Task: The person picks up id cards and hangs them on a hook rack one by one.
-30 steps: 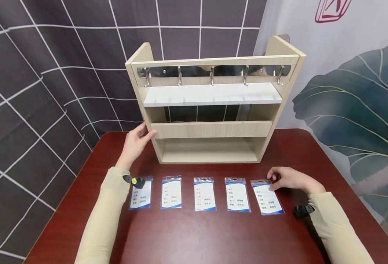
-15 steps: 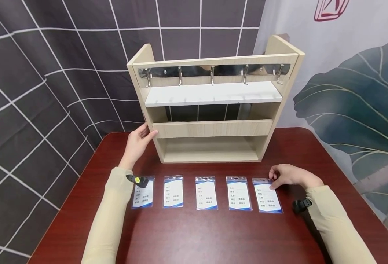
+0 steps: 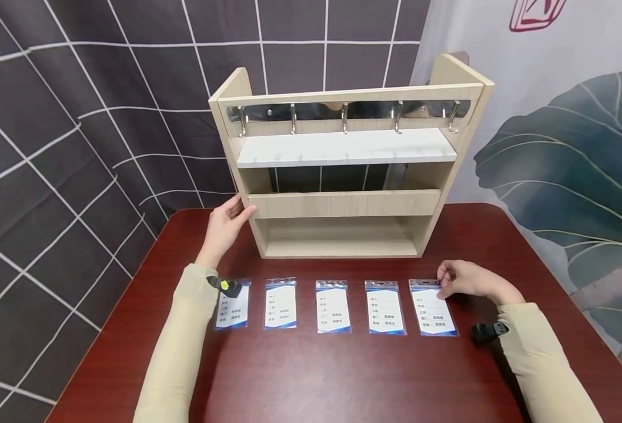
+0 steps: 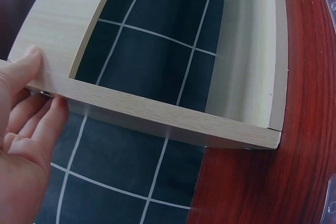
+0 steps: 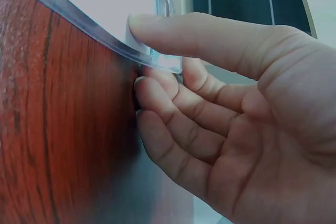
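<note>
My left hand (image 3: 225, 226) grips the left side panel of a pale wooden shelf unit (image 3: 343, 205). In the left wrist view, the thumb lies on the front of the wood (image 4: 63, 40), and the fingers are behind the panel's edge. At the right end of a row of clear-sleeved name badges, my right hand (image 3: 470, 279) pinches the upper right corner of a badge (image 3: 434, 311). Seen from the right wrist, the thumb presses on the badge's sleeve (image 5: 110, 3) while the fingers curl below its edge.
More badges lie flat in the row, among them a middle one (image 3: 333, 308); my left wrist camera (image 3: 230, 288) partly covers the leftmost. A metal strip with several hooks (image 3: 345, 117) spans the unit's upper front. The table (image 3: 311, 376) is dark red.
The head view has shifted slightly. The rightmost badge has turned a little straighter under my right hand, while my left hand keeps its hold on the shelf unit.
</note>
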`<state>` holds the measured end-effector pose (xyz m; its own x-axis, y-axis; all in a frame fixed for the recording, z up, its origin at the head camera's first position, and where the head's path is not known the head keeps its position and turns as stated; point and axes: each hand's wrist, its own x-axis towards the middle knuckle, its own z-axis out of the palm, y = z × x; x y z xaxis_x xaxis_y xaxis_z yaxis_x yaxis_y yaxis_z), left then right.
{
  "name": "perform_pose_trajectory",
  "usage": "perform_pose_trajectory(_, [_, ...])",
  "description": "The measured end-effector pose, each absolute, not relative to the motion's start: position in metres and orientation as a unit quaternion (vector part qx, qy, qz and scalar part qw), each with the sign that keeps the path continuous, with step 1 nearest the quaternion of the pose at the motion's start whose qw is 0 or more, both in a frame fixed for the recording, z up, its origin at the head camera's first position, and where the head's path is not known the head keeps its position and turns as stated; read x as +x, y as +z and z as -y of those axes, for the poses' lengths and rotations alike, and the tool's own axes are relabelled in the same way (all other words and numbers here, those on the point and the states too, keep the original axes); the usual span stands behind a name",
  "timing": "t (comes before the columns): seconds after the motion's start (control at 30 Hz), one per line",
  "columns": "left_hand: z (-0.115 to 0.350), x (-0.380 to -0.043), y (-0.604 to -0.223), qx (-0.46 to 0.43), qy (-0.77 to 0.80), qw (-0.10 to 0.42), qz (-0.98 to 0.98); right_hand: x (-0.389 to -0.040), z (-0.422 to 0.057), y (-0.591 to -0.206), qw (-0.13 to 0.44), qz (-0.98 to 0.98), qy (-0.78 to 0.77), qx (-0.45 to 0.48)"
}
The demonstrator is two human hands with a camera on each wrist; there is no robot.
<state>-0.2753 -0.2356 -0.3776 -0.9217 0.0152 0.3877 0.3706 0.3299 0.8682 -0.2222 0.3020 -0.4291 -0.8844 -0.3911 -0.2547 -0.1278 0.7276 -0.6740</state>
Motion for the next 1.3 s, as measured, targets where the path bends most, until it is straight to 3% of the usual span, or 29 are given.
perform_pose_trajectory(0.53, [0.227,-0.266,-0.367,-0.111,-0.564,0.14,0.806,-0.232,-0.312,-0.405,0.145,-0.872,-0.45,-0.128])
perform_pose_trajectory(0.77, [0.226,-0.256,-0.355,-0.101,-0.556,0.133,0.815,-0.236,-0.283,-0.374,0.074,-0.897,-0.415,-0.132])
perform_pose_trajectory(1.3, [0.236,-0.278,-0.381,-0.108,-0.564,0.157,0.803,-0.24,-0.212,-0.299,-0.036,-0.874,-0.455,-0.168])
